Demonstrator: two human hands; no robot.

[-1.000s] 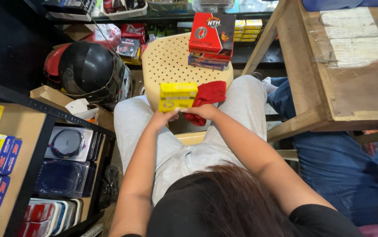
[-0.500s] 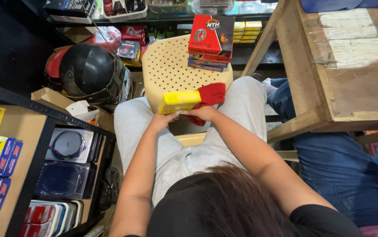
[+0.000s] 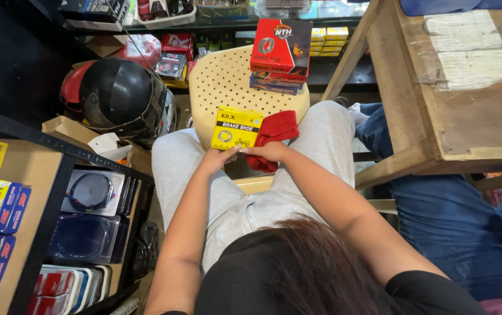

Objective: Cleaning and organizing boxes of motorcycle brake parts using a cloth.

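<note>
Since half a second earlier, the yellow box (image 3: 237, 128) has turned from edge-on to face-up, its printed top now showing; the red cloth (image 3: 273, 135) stays pressed against its right side.

Head view, looking down over the person's dark hair onto their lap. The left hand (image 3: 217, 158) pinches the box's lower left corner with fingers closed narrowly on it. The right hand (image 3: 269, 151) grips both the cloth and the box's lower right edge; the cloth hides its fingertips. The box is flat cardboard, rectangular, held above the knees, just in front of a cream plastic stool (image 3: 227, 81) with a perforated seat.

On the stool's far right side a red carton (image 3: 281, 46) lies on thinner flat packs. Left of the stool sits a glossy black helmet (image 3: 121, 96). Nearer, left of the box, a dark metal shelf rack (image 3: 41, 186) holds clear blister packs with coiled parts, plus yellow and blue cartons, partly cut off by the frame. Right of the box stands a worn wooden table (image 3: 467, 111); beneath it another person's blue-jeaned leg (image 3: 455, 227) shows, the rest out of view.
</note>
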